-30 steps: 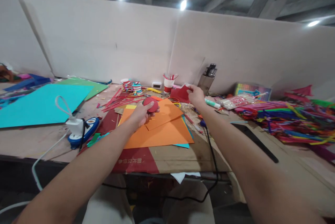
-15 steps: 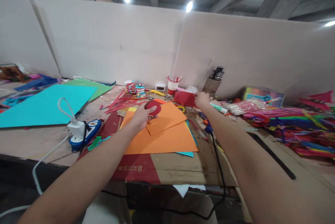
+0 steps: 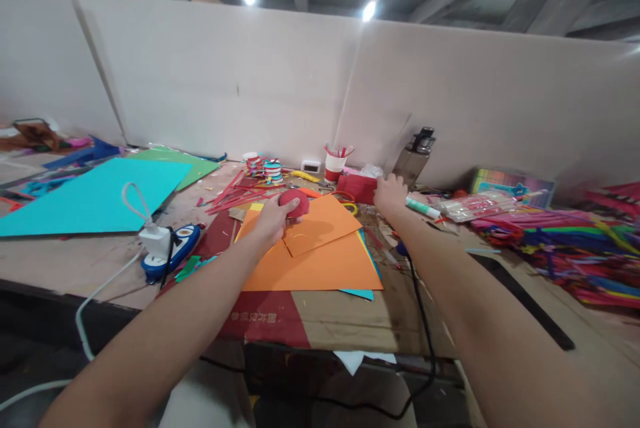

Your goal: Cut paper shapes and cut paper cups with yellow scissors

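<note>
The left hand [image 3: 273, 220] has its fingers curled around a red round piece [image 3: 295, 201], held over orange sheets [image 3: 320, 271]. The right hand [image 3: 391, 195] is at the right end of a red sheet [image 3: 356, 189] near the cup [image 3: 335, 167]; whether its fingers grip it, I cannot tell.

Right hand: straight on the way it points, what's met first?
Probably the red piece against the right hand, then perhaps the crumpled clear plastic beyond; depth is unclear.
</note>
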`<action>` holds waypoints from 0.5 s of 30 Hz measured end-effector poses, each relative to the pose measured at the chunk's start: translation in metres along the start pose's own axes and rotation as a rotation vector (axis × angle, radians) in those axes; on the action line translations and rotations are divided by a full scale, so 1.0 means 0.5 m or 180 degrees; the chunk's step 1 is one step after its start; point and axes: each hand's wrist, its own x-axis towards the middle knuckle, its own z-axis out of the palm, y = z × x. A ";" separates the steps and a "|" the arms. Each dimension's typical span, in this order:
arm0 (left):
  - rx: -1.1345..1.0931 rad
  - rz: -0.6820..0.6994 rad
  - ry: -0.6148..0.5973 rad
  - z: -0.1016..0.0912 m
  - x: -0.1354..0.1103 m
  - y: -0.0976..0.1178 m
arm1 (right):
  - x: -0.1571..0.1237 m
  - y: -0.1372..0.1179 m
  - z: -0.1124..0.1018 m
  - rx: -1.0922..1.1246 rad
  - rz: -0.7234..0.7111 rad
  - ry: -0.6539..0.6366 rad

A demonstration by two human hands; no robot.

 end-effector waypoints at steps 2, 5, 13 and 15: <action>-0.0083 -0.0011 0.0008 -0.001 0.003 -0.002 | -0.003 -0.019 -0.015 0.0189 0.0100 0.0258; -0.0183 -0.0060 -0.0105 0.000 0.007 -0.008 | -0.012 -0.077 -0.039 0.1031 -0.0195 0.0282; -0.0206 -0.0092 -0.0011 0.011 0.004 -0.006 | -0.118 -0.292 -0.077 0.2608 -0.1652 -0.0885; -0.0284 -0.0090 0.0156 0.010 0.004 -0.001 | -0.128 -0.316 -0.076 0.2701 -0.1380 -0.0890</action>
